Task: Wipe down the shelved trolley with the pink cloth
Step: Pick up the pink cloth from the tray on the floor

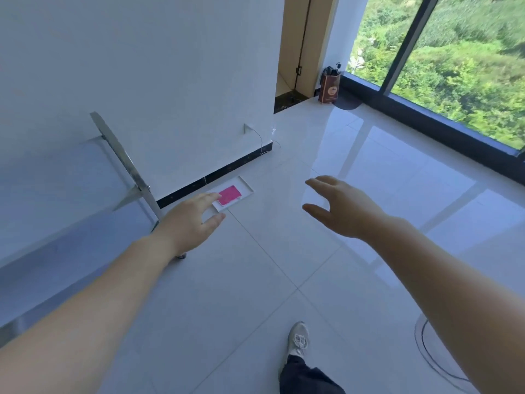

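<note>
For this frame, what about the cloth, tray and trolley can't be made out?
- Pink cloth: near corner hidden behind the left hand; touching or above, unclear.
- White tray: near end hidden by the same hand.
- Trolley: cut off by the left edge; shelf count unknown.
- Brown bag print: too small to read.

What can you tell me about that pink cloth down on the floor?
The pink cloth is a bright magenta rectangle that looks folded flat, soft like fabric. It lies in a shallow white tray on the pale tiled floor, close to the wall's dark skirting and just past the metal trolley. It fills only the middle of the tray. The left hand reaches toward it with spread fingers, overlapping its near corner in this view; whether they touch cannot be told. Nothing holds it.
</note>
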A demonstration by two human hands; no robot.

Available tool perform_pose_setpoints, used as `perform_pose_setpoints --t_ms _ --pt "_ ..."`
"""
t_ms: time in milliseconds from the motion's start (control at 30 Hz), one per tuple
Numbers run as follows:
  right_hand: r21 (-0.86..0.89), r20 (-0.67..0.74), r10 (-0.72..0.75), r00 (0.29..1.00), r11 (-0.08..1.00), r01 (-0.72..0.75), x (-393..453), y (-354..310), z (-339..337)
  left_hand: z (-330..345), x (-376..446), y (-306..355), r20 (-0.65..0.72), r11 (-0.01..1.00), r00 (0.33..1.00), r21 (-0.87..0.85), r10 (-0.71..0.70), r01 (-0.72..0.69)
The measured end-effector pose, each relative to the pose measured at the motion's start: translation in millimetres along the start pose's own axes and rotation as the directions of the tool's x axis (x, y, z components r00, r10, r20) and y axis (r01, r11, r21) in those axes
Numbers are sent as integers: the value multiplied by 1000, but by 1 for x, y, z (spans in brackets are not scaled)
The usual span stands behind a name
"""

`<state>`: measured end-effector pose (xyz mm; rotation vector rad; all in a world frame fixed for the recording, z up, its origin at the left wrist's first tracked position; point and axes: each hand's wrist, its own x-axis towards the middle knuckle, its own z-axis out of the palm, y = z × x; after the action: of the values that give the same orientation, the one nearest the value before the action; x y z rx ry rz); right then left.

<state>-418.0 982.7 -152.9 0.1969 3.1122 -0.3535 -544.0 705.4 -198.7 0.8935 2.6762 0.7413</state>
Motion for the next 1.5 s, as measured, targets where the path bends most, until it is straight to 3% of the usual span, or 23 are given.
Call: perform_pose_setpoints --t_ms 233,433,700,1067,1500 --pt "72 67 -103 992 993 98 109 81 -5 21 84 26 -76 980 979 -88 -188 181" --pt "81 121 -187 975 981 178 201 111 -3 25 142 16 -80 955 955 -107 -284 275" --pt "60 185 -283 941 959 277 351 112 16 19 258 -47 -106 927 926 -145 -362 346" --pt "46 283 -279 918 960 278 556 102 31 -25 424 -136 -37 905 917 -181 -397 385" --pt "140 384 -469 795 881 452 743 114 65 -18 542 -186 -36 825 836 -187 -548 533"
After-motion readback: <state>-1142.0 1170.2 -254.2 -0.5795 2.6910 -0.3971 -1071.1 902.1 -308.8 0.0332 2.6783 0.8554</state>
